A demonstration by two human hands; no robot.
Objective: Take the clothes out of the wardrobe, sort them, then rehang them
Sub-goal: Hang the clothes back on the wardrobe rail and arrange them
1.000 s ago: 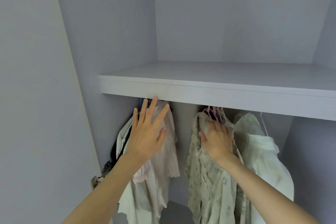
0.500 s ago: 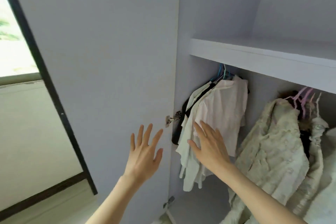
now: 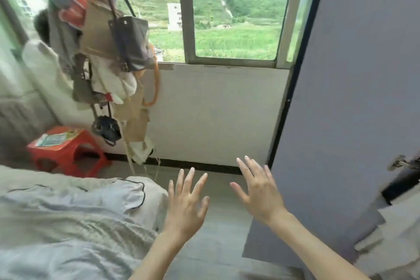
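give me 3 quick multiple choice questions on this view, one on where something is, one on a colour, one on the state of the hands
1. Where does the stool stand?
A. on the floor between the bed and the wall under the window
B. on top of the bed
C. inside the wardrobe

2. What colour is the stool?
A. blue
B. red
C. white

3. What are the left hand and right hand doing?
A. each grips a hanger
B. both pinch a shirt
C. both are open with fingers spread, holding nothing

Answers:
1. A, since it sits on the floor beyond the bed's far edge, near the wall below the window.
2. B, since its top and legs are plainly red.
3. C, since all fingers are straight and apart over the floor, with nothing in either hand.
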